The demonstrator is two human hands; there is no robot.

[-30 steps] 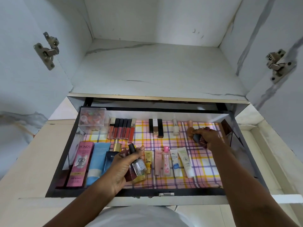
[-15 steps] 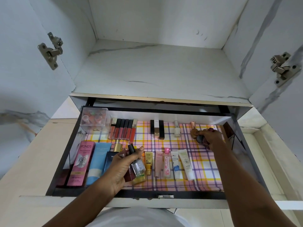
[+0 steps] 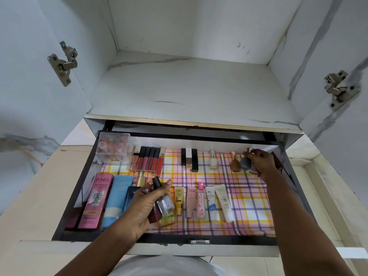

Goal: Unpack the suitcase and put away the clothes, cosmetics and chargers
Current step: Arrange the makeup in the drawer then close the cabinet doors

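An open drawer lined with pink checked cloth holds rows of cosmetics. My left hand holds a small silver nail polish bottle with a black cap above the front row, along with a dark red bottle. My right hand reaches to the back right corner and pinches a mauve nail polish bottle, which lies beside a grey bottle and a brown one.
A pink Pond's box, a blue tube, several small tubes, lip glosses, a clear box and lipstick cases fill the drawer. A white shelf lies above; cabinet doors with hinges stand open at both sides.
My right hand has slid slightly right along the back row with the nail polish bottles. My left hand stays in place with its bottles.
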